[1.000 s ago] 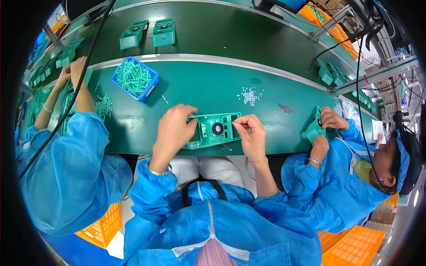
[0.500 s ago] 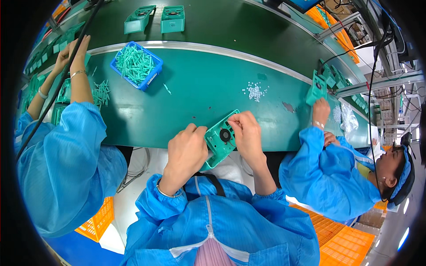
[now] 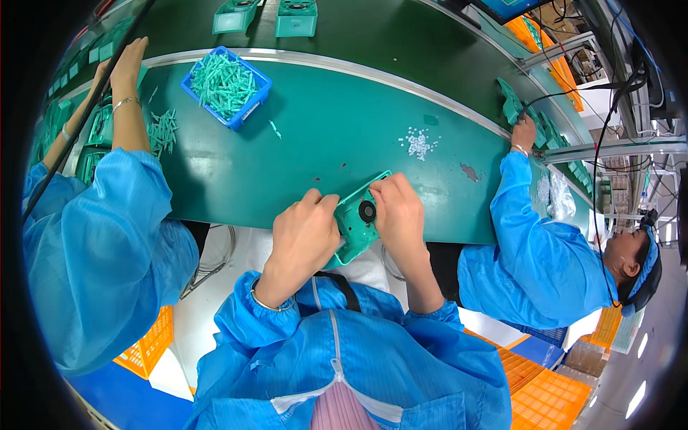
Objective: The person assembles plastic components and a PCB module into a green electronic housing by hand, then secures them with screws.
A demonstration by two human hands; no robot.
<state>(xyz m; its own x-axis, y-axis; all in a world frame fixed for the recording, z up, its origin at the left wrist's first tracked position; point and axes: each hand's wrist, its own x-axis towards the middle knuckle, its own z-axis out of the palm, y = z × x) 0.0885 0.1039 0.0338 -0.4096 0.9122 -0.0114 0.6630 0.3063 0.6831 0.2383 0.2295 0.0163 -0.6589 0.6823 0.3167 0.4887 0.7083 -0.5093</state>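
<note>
Between my hands, a green plastic housing (image 3: pixel 351 231) is tilted at the table's near edge, with a round black speaker-like part (image 3: pixel 367 211) inside. My left hand (image 3: pixel 307 231) is closed on its left side, thumb and fingers bent at the rim. My right hand (image 3: pixel 398 215) is closed at the upper right of the housing, fingertips pinched together close to the black part. Whatever lies between those fingertips is hidden.
Ahead lie a blue bin (image 3: pixel 228 89) of green plastic pieces and a pile of small white parts (image 3: pixel 418 145). Loose green pieces (image 3: pixel 163 132) sit at left. More housings (image 3: pixel 296 20) rest on the far belt. Co-workers in blue sleeves (image 3: pixel 512 193) flank me.
The housing has tilted in my hands, and its inside shows less. At right, the co-worker's hand has moved farther away with a green housing. My view has shifted slightly.
</note>
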